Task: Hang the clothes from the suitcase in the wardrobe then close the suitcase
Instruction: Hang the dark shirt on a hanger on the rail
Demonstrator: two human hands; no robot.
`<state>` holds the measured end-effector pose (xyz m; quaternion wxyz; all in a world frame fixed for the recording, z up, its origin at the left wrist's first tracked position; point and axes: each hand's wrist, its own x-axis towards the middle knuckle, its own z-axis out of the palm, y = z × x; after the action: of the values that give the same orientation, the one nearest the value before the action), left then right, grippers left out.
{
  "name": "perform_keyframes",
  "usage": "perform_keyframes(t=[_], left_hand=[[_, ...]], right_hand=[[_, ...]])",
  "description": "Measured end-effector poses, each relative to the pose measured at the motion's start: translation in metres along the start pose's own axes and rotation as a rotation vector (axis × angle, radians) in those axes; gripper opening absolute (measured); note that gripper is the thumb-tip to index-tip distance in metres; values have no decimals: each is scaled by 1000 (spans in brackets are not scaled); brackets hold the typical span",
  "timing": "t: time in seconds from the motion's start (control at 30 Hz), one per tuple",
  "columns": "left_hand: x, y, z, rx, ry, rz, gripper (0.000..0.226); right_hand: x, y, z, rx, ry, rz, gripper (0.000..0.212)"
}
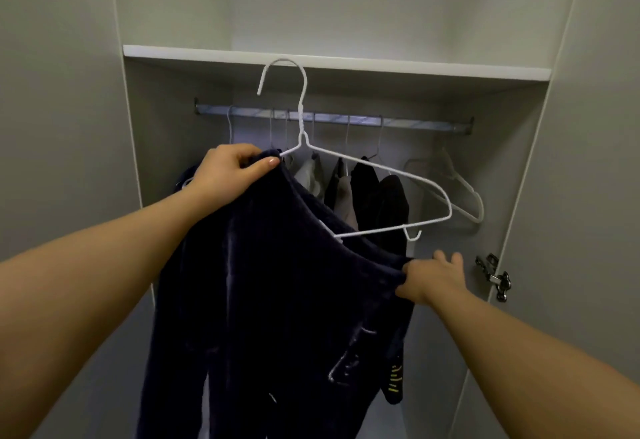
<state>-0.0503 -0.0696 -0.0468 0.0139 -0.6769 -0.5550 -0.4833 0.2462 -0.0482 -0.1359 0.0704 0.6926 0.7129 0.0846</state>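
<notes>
A dark navy fleece garment [277, 300] hangs in front of the open wardrobe, partly draped over a white wire hanger [381, 168]. My left hand [228, 172] grips the garment's top edge together with the hanger's left arm. My right hand [433, 279] pinches the garment's edge lower right, below the hanger's right end. The hanger's hook points up in front of the shelf edge, off the rail [415, 123]. The suitcase is out of view.
Several dark and grey clothes [367, 196] hang on the rail behind the garment. An empty white hanger [464, 193] hangs at the rail's right. A white shelf [450, 70] runs above the rail. A metal door hinge [495, 279] sits on the right wall.
</notes>
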Motion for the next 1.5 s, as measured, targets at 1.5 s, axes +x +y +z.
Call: perform_keyframes(t=[1.5], left_hand=[[-21,33,70,54,-592,-87,32]], right_hand=[[2,-5,-40,907,459,-188,44]])
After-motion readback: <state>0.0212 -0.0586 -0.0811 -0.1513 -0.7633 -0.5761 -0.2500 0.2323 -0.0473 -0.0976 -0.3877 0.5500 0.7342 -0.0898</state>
